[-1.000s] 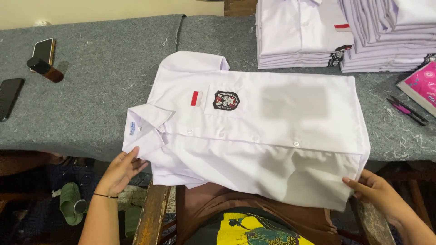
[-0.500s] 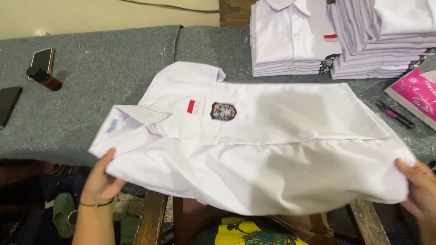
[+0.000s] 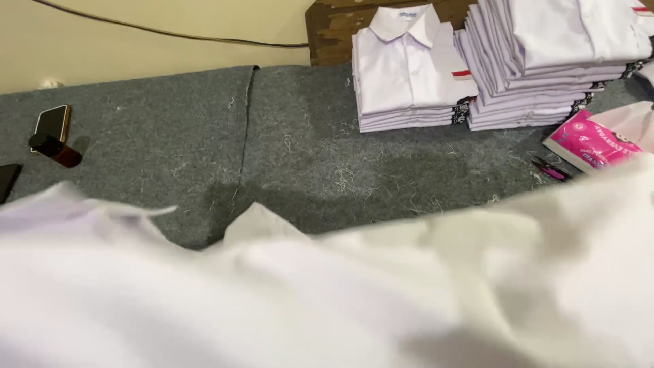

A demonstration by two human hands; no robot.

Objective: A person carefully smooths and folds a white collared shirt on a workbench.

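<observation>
A white shirt [image 3: 354, 300] fills the lower half of the head view, raised off the table and blurred. It spreads from the left edge to the right edge and hides both my hands, so neither my left hand nor my right hand shows. Behind it lies the grey felt table cover [image 3: 286, 150].
Two stacks of folded white shirts stand at the back, a lower one [image 3: 405, 75] and a taller one [image 3: 558, 61]. A pink packet [image 3: 593, 140] and a pink tool [image 3: 548, 169] lie at the right. A phone [image 3: 52, 120] and a small dark bottle [image 3: 54, 150] lie at the left.
The shirt lay flat with my hands at its near corners. It has been lifted off the table towards the camera and now covers both hands.
</observation>
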